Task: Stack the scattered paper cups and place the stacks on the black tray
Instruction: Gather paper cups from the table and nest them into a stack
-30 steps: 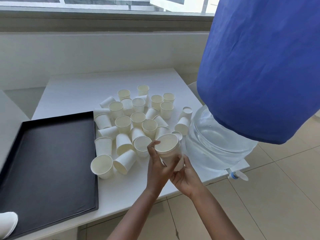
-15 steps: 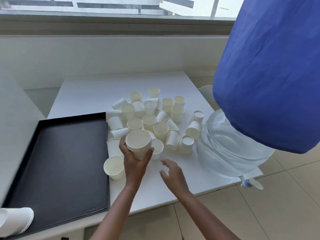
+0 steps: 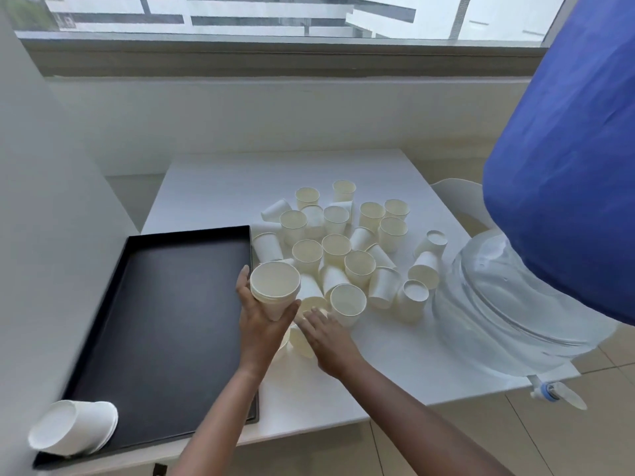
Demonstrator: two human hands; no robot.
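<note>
My left hand point(image 3: 259, 321) grips a short stack of cream paper cups point(image 3: 275, 286), mouth up, just right of the black tray point(image 3: 165, 321). My right hand point(image 3: 326, 334) reaches with spread fingers over a cup lying on its side point(image 3: 299, 338) near the table's front; whether it touches the cup I cannot tell. Several loose cups point(image 3: 343, 249) stand upright or lie tipped in a cluster on the white table point(image 3: 395, 355) behind my hands. A stack of white cups point(image 3: 72, 429) lies on its side at the tray's front left corner.
A large clear water jug point(image 3: 515, 304) with a blue cover point(image 3: 567, 183) stands at the table's right edge, its tap point(image 3: 553, 396) overhanging the floor. A white wall panel point(image 3: 41, 235) borders the tray's left side. A window ledge runs behind.
My left hand carried the cup stack leftward toward the tray. My right hand let go of the stack and moved to the lying cup at the front.
</note>
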